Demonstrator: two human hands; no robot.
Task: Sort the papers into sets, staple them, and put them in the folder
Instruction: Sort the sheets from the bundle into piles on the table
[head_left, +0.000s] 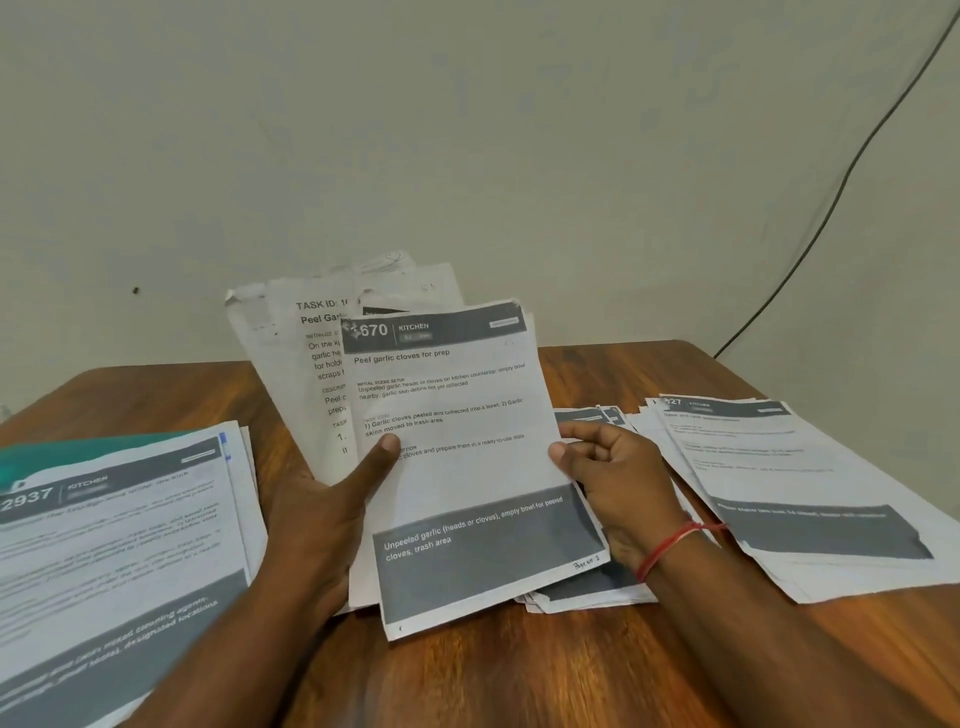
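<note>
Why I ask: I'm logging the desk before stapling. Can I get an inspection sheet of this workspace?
Surface: brown wooden table, bare wood near the front.
Job's things: held sheets, front page headed 670, Peel garlic cloves; left stack headed 2937, lying over a green folder; right stack; loose papers beneath the held sheets; no stapler seen.
Clutter: nothing seen.
Hands: left hand grips the held sheets, thumb on the front page; right hand pinches their right edge.
Cables: dark cable runs down at right, behind the table.
Surroundings: plain pale wall.
</note>
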